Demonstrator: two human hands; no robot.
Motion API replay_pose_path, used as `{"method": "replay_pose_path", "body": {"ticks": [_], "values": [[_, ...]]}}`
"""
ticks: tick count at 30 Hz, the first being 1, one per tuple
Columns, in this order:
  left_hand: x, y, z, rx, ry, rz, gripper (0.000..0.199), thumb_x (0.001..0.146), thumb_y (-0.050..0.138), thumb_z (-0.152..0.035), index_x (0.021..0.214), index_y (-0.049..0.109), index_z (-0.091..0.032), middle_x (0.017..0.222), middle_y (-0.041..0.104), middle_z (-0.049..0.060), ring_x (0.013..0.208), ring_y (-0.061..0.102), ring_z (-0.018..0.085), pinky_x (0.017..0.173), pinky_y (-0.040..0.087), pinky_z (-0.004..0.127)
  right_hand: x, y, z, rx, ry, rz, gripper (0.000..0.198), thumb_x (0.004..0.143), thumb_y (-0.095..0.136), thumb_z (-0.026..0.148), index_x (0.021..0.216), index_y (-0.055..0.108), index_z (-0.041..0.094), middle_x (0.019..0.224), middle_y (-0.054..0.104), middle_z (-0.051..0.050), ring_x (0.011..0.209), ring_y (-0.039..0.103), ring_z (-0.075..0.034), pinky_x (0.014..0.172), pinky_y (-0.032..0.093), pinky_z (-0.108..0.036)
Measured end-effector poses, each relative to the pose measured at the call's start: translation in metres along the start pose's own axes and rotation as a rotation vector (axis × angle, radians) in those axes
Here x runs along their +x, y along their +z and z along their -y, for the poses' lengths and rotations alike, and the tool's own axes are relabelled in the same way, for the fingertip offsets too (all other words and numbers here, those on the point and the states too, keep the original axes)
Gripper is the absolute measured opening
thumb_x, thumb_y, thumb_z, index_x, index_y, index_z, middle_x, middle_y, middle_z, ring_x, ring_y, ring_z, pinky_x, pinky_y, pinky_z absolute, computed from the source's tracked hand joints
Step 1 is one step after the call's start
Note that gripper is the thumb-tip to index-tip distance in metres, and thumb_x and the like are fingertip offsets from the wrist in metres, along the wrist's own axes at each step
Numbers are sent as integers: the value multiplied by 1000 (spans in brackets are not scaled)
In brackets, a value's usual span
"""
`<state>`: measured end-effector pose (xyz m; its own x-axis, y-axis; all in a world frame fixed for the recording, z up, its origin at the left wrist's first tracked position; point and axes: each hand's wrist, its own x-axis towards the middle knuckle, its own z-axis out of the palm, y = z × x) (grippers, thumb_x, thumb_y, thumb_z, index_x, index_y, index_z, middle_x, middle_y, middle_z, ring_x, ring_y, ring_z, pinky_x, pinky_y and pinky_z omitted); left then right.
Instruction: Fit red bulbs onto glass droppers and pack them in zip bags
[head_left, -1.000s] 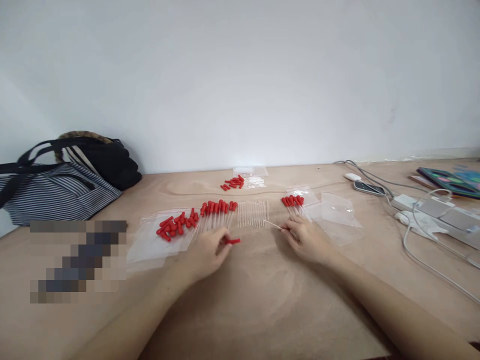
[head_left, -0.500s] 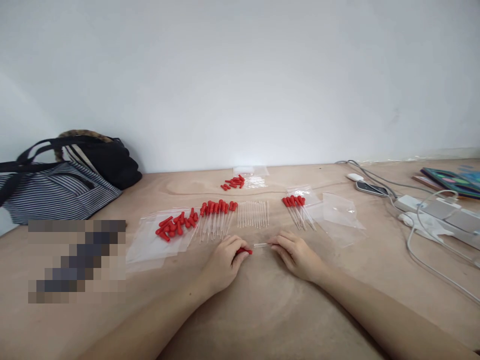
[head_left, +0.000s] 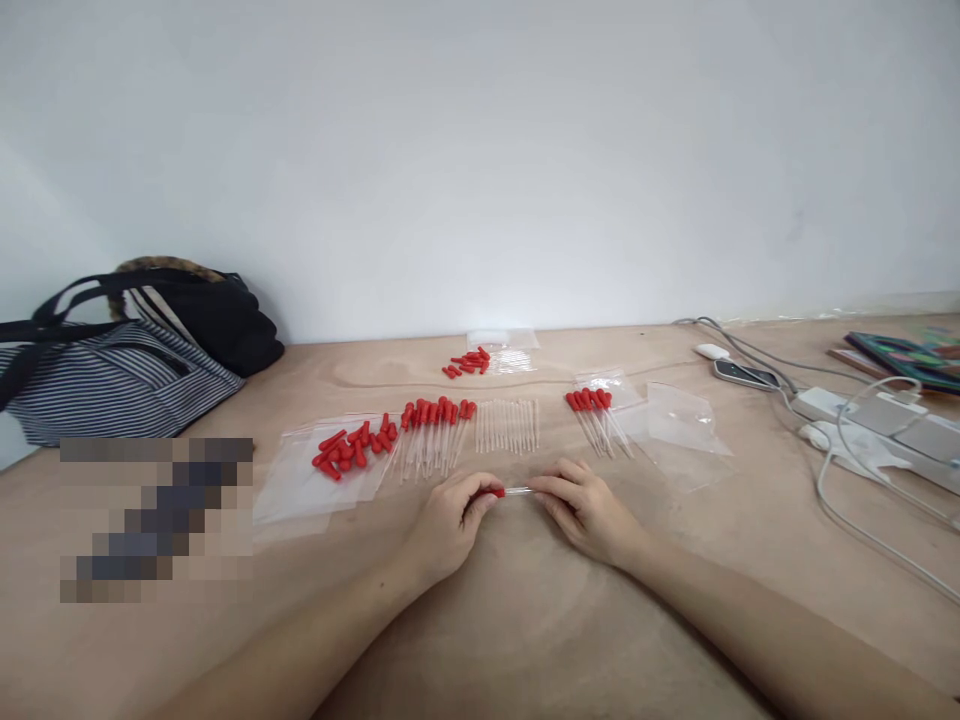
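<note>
My left hand (head_left: 459, 512) pinches a red rubber dropper bulb (head_left: 498, 492), most of it hidden by the fingers. From the right, my right hand (head_left: 579, 505) grips a thin clear glass dropper tube (head_left: 517, 491), whose end meets the bulb's opening. Whether the tube reaches inside the bulb I cannot tell. Beyond my hands lies a row of bare glass tubes (head_left: 507, 427). Left of that row are droppers with red bulbs (head_left: 435, 415), beside loose red bulbs (head_left: 358, 450) on clear plastic bags (head_left: 289, 505). More red-capped droppers (head_left: 589, 400) lie to the right.
At the back are a small pile of red bulbs (head_left: 469, 362) and more glass tubes (head_left: 513, 361). A striped bag (head_left: 120, 375) stands far left, near a pixelated patch. On the right are an empty plastic bag (head_left: 681, 418), a black device (head_left: 746, 375), a power strip (head_left: 885, 420) and cables.
The gap between bulb and tube has closed. My right hand has shifted slightly left with the tube, and the bulb has tipped level with it.
</note>
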<state>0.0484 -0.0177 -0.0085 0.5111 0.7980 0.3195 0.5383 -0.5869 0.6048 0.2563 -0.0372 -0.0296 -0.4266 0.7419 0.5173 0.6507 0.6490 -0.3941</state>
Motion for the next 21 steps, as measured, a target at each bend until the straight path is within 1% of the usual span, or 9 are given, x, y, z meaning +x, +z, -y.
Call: {"method": "replay_pose_path", "body": {"ticks": [2,5,8,11,15,21], "values": [[-1,2,1,30,19,-23,12,81,49,-18,87,58,-21,80,64,-2,74,58,14,69,42,28,0,1,2,-29,-30,-55,18,86,45,19,97,59,20,83,62,-4,73,55,-13,69,35,-29],[-2,4,2,92,39,-59,7,77,55,-20,83,60,-21,75,65,-3,71,58,15,72,39,32,2,1,5,-106,-115,-141,15,84,48,18,91,61,19,75,63,-2,65,52,-11,70,33,-31],[-2,5,2,121,84,-79,5,78,55,-20,79,60,-21,73,65,-3,70,58,15,73,37,33,3,0,8,-192,-226,-206,18,83,45,13,92,61,18,68,61,-1,58,49,-10,71,31,-32],[-2,5,2,137,143,-108,8,80,52,-20,79,60,-20,74,66,-3,71,58,14,73,35,32,4,-3,10,-245,-297,-225,22,82,41,9,90,60,16,63,58,1,54,47,-8,69,29,-31],[-4,4,0,167,196,-148,11,82,49,-20,80,60,-21,73,66,-3,71,58,14,73,34,32,4,-4,13,-290,-342,-229,21,81,40,7,84,60,13,56,54,2,51,44,-7,68,28,-30],[-6,3,-1,191,244,-145,14,84,47,-20,81,60,-21,73,65,-2,72,57,14,74,33,32,2,-2,13,-355,-397,-240,21,81,39,6,82,60,11,55,51,3,50,41,-7,66,28,-30]]}}
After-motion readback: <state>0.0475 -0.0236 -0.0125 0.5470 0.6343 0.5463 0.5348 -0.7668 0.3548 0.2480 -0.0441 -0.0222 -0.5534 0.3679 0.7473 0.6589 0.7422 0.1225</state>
